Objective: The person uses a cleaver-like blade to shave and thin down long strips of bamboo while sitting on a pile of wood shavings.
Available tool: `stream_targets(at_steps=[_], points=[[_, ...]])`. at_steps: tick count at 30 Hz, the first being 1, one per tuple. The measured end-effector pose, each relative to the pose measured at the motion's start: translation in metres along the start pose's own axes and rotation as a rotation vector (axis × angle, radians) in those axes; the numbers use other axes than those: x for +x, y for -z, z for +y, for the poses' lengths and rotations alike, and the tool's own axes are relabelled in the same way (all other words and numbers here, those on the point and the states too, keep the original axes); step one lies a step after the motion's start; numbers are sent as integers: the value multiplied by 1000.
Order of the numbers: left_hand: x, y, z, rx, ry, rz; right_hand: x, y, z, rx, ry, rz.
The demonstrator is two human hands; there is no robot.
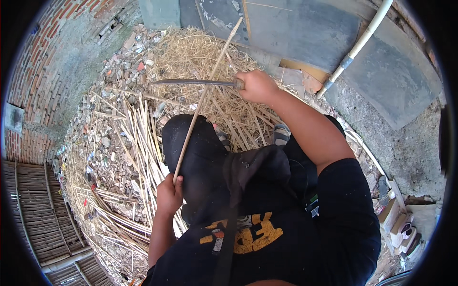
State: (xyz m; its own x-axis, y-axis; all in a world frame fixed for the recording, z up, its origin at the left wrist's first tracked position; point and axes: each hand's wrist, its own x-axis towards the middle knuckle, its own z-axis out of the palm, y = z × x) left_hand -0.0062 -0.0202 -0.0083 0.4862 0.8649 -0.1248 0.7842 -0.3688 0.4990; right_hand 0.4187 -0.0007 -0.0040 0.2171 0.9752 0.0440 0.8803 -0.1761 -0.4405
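Note:
My left hand [170, 196] is closed around the lower end of a long, thin bamboo strip [192, 127]. The strip slants up and away to the right, passing over my left knee. In my right hand [257, 86] is the handle of a long-bladed knife [195, 82], its dark blade pointing left. The blade crosses the strip above its middle; whether the edge touches it I cannot tell. Beyond my knees lies a heap of curly pale shavings [191, 52].
Several split bamboo strips [143, 131] lie in a bundle to my left, on rubble-strewn ground [106, 141]. A brick wall [57, 62] and a slatted bamboo panel [40, 209] stand at left. Grey boards [305, 31] and a white pipe [362, 40] line the far right.

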Motion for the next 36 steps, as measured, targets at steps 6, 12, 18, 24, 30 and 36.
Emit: stream_targets(at_steps=[6, 12, 18, 24, 30, 36], points=[[-15, 3, 3, -1, 89, -16, -13, 13, -42, -138, 102, -69], [-1, -5, 12, 123, 45, 80, 2, 15, -13, -42, -15, -64], [-13, 1, 9, 142, 89, 36, -11, 16, -47, -111, 136, -70], [-4, -9, 2, 222, -20, 149, 5, 13, -3, 22, -23, 83], [-7, 2, 7, 198, 64, 71, -1, 27, -26, -107, -39, -47], [-4, -8, -3, 149, -6, 88, -5, 25, -13, 1, -71, -70]])
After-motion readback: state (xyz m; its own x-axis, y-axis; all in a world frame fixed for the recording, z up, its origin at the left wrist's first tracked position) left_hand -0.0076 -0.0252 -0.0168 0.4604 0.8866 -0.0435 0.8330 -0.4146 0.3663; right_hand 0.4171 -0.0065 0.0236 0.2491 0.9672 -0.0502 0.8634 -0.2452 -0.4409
